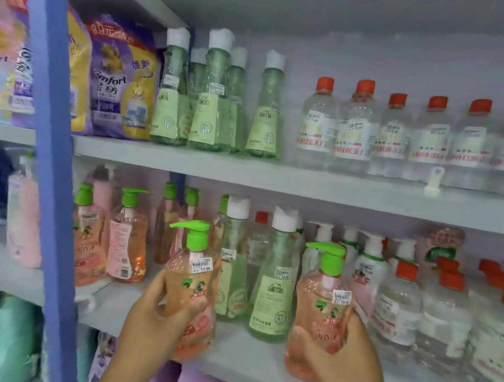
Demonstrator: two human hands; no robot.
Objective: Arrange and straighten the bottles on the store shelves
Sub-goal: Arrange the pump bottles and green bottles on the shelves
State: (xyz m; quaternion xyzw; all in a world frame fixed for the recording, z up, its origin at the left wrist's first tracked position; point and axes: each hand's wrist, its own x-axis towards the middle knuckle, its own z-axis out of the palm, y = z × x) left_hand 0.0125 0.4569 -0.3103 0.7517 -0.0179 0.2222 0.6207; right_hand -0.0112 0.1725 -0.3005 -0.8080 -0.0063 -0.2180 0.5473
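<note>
Just then each grip was clenched round an upright orange pump bottle at the front lip of the middle shelf (252, 365): the left hand (151, 319) held the left pump bottle (190, 285), the right hand (346, 362) the right pump bottle (321, 310), long axes vertical and spouts pointing to nine o'clock. Between them, at twelve o'clock, stood two green flask bottles (273, 294). The matching orange bottles (107, 241) lay at ten o'clock, nearer the left hand, with bare shelf in front of them.
</note>
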